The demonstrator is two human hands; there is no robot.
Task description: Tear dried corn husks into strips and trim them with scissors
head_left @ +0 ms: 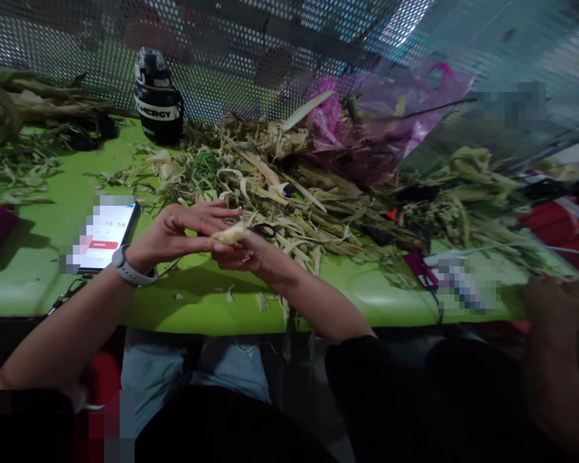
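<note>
Over the front of the green table, my two hands meet around a small pale yellow piece (230,233) that looks like corn husk. Thumb and forefinger of my left hand (186,228) pinch it; the other left fingers stretch out above. My right hand (244,254) comes in from the other side, its fingers curled under and against the piece, partly hidden by the left hand. A light-strapped watch (128,267) is on my left wrist, and a dark band (264,229) on my right. Husk scraps (262,302) lie below the hands.
A heap of dry husks and leaves (270,186) spreads behind my hands. Beyond stand a black bottle (159,106) and a pink plastic bag (367,148), before a perforated metal screen (251,58). A lit phone (103,235) lies left. Another person's hand (557,299) rests at right.
</note>
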